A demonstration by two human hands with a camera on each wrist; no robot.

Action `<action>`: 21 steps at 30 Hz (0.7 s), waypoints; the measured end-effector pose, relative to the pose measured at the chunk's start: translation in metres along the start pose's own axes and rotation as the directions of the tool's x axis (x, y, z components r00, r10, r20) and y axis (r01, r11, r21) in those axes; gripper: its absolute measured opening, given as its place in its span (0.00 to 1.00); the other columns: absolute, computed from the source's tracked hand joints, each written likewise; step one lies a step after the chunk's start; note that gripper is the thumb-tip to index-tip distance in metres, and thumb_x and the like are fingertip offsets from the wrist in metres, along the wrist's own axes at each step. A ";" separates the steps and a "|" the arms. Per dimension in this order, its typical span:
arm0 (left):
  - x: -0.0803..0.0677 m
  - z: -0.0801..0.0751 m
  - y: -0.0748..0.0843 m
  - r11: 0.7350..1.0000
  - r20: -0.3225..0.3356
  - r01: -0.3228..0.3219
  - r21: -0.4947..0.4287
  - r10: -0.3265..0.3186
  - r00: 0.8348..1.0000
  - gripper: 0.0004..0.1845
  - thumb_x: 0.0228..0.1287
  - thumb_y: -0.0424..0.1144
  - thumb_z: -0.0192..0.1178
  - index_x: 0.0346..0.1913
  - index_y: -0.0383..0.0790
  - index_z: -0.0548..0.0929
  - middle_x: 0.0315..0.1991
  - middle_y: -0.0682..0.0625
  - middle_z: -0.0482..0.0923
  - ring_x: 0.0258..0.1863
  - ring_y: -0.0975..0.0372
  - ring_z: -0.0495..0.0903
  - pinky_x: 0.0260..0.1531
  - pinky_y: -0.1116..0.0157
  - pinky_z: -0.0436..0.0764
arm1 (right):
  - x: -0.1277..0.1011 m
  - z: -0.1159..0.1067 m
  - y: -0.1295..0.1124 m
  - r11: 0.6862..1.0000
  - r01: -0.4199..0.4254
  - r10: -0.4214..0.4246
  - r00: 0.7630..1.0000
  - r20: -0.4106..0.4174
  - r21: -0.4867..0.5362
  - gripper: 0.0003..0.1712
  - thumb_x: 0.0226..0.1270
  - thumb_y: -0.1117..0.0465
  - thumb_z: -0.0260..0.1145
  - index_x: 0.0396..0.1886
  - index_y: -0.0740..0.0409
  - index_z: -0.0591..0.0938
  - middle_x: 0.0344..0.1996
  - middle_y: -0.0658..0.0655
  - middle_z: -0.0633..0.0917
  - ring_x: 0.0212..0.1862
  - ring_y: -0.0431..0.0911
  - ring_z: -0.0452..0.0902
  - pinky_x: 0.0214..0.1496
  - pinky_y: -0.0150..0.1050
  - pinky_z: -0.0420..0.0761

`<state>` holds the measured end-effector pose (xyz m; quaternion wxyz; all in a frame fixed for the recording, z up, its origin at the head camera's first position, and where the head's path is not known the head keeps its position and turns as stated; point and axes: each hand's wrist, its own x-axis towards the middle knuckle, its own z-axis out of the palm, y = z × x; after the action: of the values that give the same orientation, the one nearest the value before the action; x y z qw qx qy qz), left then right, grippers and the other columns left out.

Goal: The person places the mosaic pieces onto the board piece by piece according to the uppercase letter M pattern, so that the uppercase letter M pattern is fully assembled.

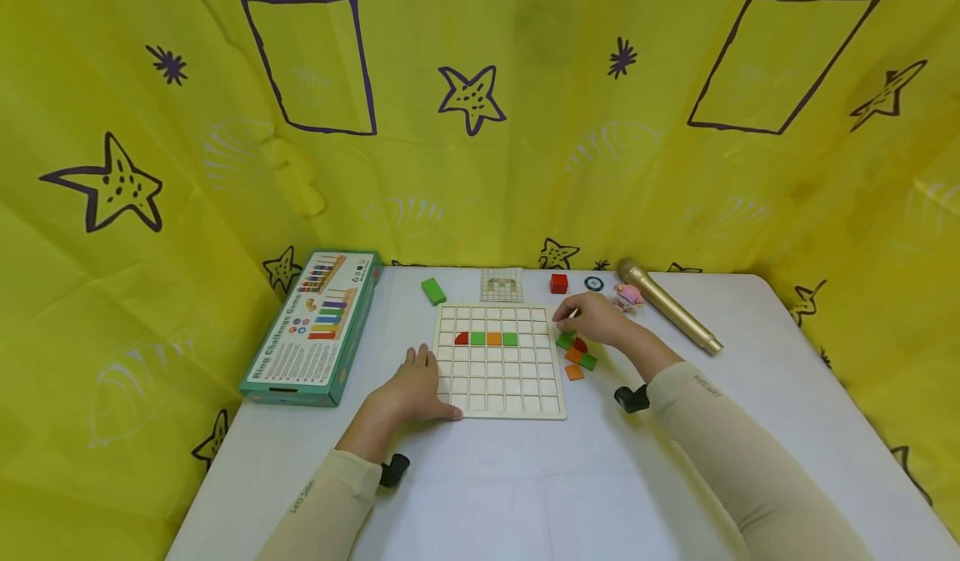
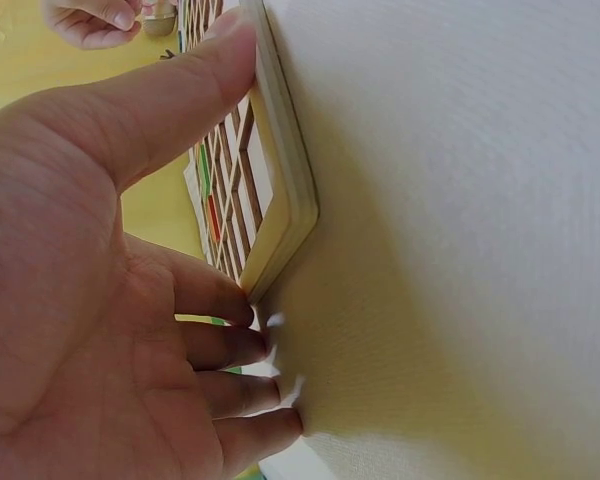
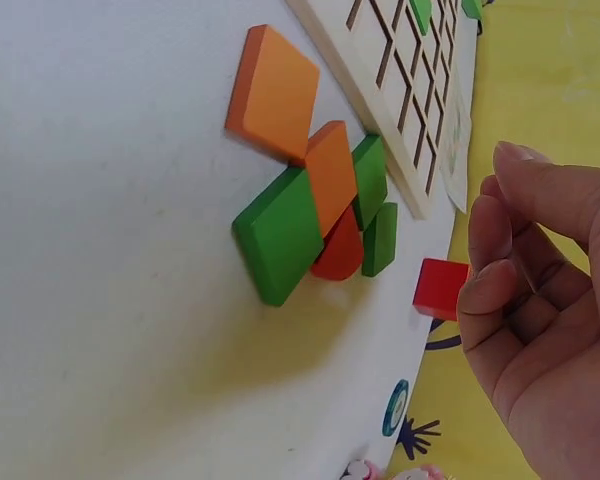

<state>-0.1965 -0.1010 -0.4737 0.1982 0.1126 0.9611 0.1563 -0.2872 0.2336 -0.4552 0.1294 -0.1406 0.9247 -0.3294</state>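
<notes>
A wooden grid board lies on the table with a row of pieces in its upper part: a red rounded piece, a green square, an orange square and another green one. My left hand rests at the board's left side, thumb on the near edge, fingers spread along the left edge and tabletop. Above loose pieces right of the board hovers my right hand, fingers loosely bent, nothing visible between them. Below it lie orange squares, green squares and a red rounded piece.
A printed pattern card lies behind the board, between a green block and a red cube. Further right are a round token, a pink figurine and a gold microphone. A game box lies left.
</notes>
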 end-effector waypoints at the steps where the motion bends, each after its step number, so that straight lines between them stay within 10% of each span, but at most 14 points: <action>1: 0.000 0.000 0.000 1.000 0.000 0.000 0.000 0.000 1.000 0.64 0.49 0.59 0.76 0.74 0.18 0.54 0.77 0.28 0.47 0.77 0.37 0.45 0.71 0.44 0.58 | -0.001 0.000 0.002 1.000 -0.001 0.001 1.000 -0.001 0.002 0.07 0.69 0.63 0.69 0.42 0.61 0.88 0.34 0.52 0.85 0.36 0.48 0.75 0.39 0.40 0.77; 21: -0.001 0.000 0.000 1.000 0.005 -0.009 0.001 0.009 1.000 0.64 0.51 0.59 0.76 0.74 0.17 0.53 0.77 0.27 0.47 0.77 0.37 0.45 0.71 0.45 0.57 | -0.020 -0.003 0.032 1.000 -0.021 0.022 1.000 -0.013 0.012 0.07 0.67 0.65 0.69 0.42 0.61 0.88 0.34 0.52 0.86 0.37 0.48 0.74 0.39 0.39 0.76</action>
<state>-0.1958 -0.1011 -0.4731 0.2001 0.1172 0.9601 0.1565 -0.2754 0.2658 -0.4705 0.1278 -0.1277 0.9250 -0.3343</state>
